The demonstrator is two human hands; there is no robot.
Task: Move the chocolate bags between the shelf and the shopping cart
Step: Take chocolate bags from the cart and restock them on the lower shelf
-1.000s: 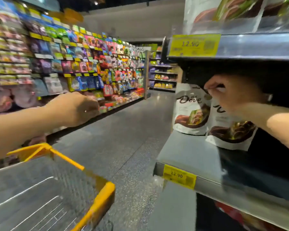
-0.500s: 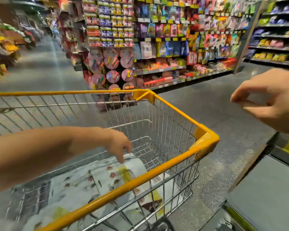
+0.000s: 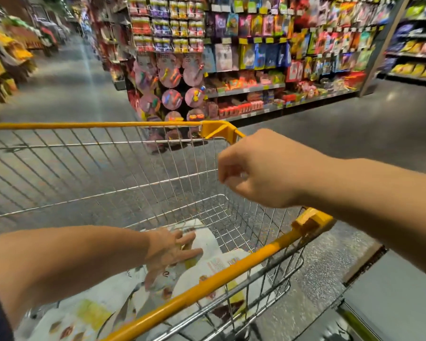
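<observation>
Supermarket aisle (image 3: 330, 134), sweets racks (image 3: 244, 57) behind. Left hand (image 3: 172, 252), fingers spread, on bags (image 3: 217, 264) in cart (image 3: 207, 283). Right hand (image 3: 261, 168) above it, loosely curled, empty. Best: grip one bag's edge.

A supermarket: stocked shelves (image 3: 246, 87), wire shopping cart (image 3: 96, 125).
</observation>
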